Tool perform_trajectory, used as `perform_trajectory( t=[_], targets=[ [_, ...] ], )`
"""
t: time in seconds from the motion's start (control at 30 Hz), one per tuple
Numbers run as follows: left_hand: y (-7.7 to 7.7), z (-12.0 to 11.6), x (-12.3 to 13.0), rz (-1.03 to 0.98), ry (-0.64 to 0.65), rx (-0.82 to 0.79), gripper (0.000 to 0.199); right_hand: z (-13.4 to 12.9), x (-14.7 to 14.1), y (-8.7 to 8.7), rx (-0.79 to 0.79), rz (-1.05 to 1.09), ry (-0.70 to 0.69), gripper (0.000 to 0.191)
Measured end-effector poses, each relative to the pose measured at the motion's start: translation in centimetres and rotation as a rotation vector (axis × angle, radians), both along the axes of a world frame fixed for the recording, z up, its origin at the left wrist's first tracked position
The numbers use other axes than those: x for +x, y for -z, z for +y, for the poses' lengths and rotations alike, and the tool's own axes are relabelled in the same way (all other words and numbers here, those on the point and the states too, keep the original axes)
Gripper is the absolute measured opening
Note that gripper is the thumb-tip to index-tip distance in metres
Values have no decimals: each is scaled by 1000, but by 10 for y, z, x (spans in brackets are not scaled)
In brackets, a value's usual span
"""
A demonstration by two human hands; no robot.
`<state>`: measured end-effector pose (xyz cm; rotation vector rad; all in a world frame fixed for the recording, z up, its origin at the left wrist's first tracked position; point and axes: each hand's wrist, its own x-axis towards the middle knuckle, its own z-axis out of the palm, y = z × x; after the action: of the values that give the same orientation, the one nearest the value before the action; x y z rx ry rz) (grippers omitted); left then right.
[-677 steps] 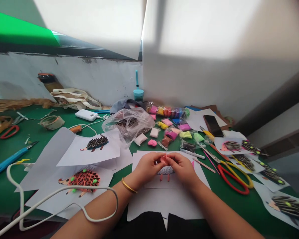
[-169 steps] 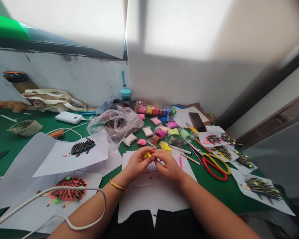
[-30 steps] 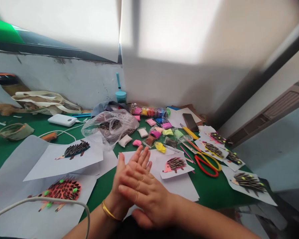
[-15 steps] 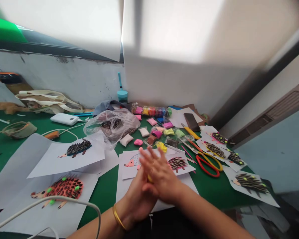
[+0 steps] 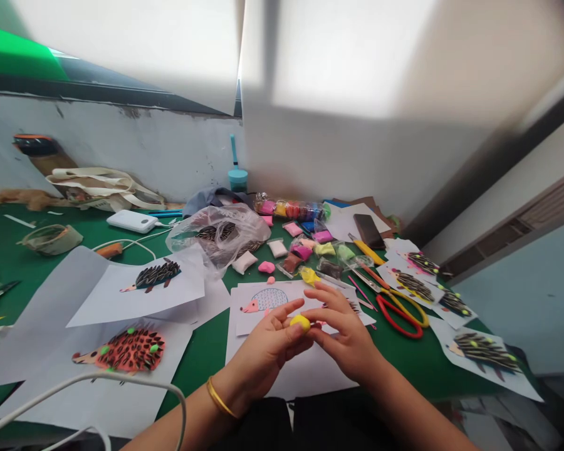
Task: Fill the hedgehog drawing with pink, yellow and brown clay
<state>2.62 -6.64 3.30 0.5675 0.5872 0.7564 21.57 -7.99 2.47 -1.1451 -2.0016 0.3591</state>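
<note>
One smooth rounded yellow lump (image 5: 299, 323), grip of left hand (image 5: 266, 351) holding it, right hand (image 5: 348, 340) loosely spread, flat paper (image 5: 313, 378) below

The back wall (image 5: 169, 144) is white, scuffed and stained, rising straight behind the green surface (image 5: 432, 369). Above it I see a dark window frame (image 5: 122, 99), mostly covered by a pale hanging sheet (image 5: 136, 44), with a bright green patch (image 5: 16, 55) showing at far left. Beside that, a broad white panel (image 5: 348, 56) glows, crossed by a soft upright shadow (image 5: 269, 50). Over on the right, brownish slats (image 5: 545, 203) meet a light-blue panel (image 5: 559, 263).
</note>
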Motion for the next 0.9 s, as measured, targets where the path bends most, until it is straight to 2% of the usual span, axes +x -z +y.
perform_trajectory(
  t=[0.1,0.2,0.3,0.43,0.53,0.57,0.73,0.9],
  targets=[
    [-1,2,-2,82,38,31,51,0,-2,-3,50,-3,33,15],
    [2,6,-4,231,62,165,35,-1,-5,-6,118,-46,39,12],
    [7,10,-6,331,64,259,31,-2,-7,-7,123,-57,20,9],
    [8,10,-7,304,37,241,30,-2,-5,-6,32,31,-12,8],
    [8,9,-6,276,-10,232,31,-3,-3,-4,-73,107,7,33],
    [8,9,-6,270,-19,238,32,-3,-4,-4,-110,115,11,36],
    [13,7,-5,246,-8,256,32,-3,-7,-5,-235,130,28,18],
    [17,8,-5,194,-30,242,36,-3,-8,-4,-262,115,45,10]
  ],
)
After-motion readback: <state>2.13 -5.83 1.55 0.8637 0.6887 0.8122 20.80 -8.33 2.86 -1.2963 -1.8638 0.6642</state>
